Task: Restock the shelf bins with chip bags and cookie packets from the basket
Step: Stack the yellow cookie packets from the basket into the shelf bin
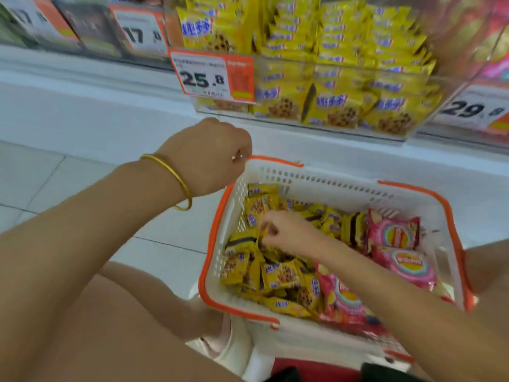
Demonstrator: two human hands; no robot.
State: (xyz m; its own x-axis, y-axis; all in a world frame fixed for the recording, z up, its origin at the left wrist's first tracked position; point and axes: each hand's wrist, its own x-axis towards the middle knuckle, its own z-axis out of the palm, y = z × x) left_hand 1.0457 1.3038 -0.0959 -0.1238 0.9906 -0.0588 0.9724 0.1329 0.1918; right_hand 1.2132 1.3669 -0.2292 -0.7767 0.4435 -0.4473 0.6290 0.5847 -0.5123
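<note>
A white basket with an orange rim (344, 186) stands on the floor below the shelf. Several yellow cookie packets (278, 277) fill its left half and pink chip bags (394, 235) lie on its right. My right hand (278, 230) is down in the basket and pinches a yellow cookie packet (259, 230) among the pile. My left hand (212, 153), with a gold bangle on the wrist, hovers over the basket's far left corner with fingers curled; nothing shows in it. Above, a clear shelf bin (330, 106) holds several yellow cookie packets.
A price tag reading 25.8 (212, 75) hangs on the bin's left front, another reading 29.8 (473, 108) to the right. A bin of pink bags (493, 51) sits at the far right. My bare knee (124, 312) is beside the basket on white floor tiles.
</note>
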